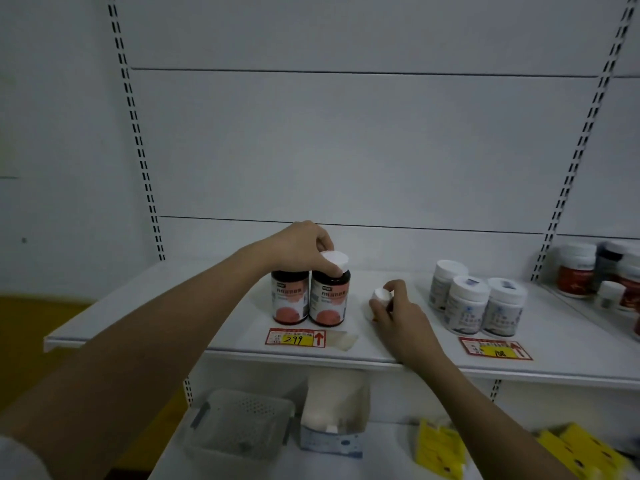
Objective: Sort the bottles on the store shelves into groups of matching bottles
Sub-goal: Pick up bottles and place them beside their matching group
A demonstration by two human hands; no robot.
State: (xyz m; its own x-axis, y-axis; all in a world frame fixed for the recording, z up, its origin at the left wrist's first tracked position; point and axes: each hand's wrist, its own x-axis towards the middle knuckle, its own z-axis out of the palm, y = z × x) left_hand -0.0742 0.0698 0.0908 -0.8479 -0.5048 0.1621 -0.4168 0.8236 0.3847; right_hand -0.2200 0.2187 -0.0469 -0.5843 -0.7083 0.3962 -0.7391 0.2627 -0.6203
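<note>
L hand: our left hand [304,245] comes in from above, fingers curled on the white cap of the right dark bottle [329,294]; it holds it by the cap, bottle upright on the shelf [207,306].
R hand: our right hand [393,306] is curled round a small white-capped bottle [381,295]; body mostly hidden by fingers, it looks tilted, cap toward the L hand. We can't tell if its base touches the shelf.
Key relation: small bottle sits just R of the dark pair, near but apart; the R hand is the nearer one to it & already has it. Long axis leans, not upright.
Dark pair: left dark bottle [290,295] stands touching its twin, directly under the L hand; same label, so a matched grp.
White grp: three white bottles [465,303] stand upright further R of the R hand, packed close.
Far R: mixed bottles [588,271] on the next bay, beyond the R hand, blurry.
In the way: open shelf gap betw. the R hand & the white grp; nothing blocks it. The dark pair crowds the L side.
Below hands: price tag [296,338], a second price tag [495,348], grey basket [239,422], open box [334,417], yellow packs [440,445] on the lower shelf.
Our guess: small bottle's label is hidden, so its grp is unclear.
</note>
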